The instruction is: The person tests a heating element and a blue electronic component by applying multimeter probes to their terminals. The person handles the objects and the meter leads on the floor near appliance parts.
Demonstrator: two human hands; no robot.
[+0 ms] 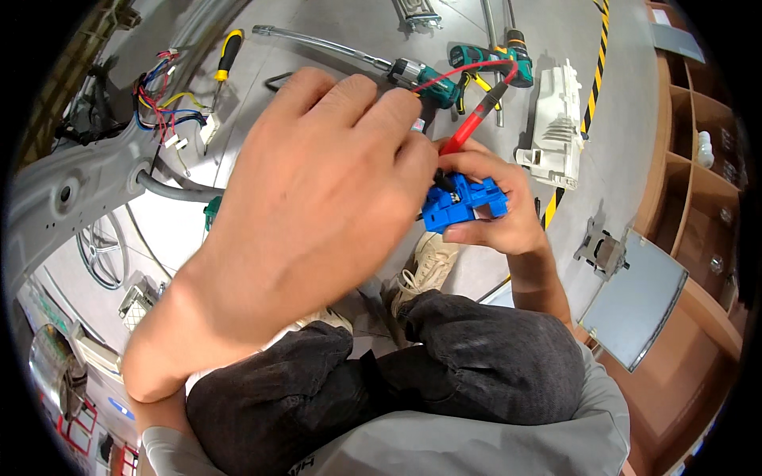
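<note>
Right hand (492, 208) grips the blue plastic connector block (459, 205) by its sides; light, rigid, likely brittle tabs. Left hand (317, 206), at 9 o'clock, pinches the red probe (476, 120).

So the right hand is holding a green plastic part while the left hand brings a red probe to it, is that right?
Not quite. The plastic part in the right hand is blue, not green, as the head view shows. The rest holds: the left hand brings the red probe to it.
</note>
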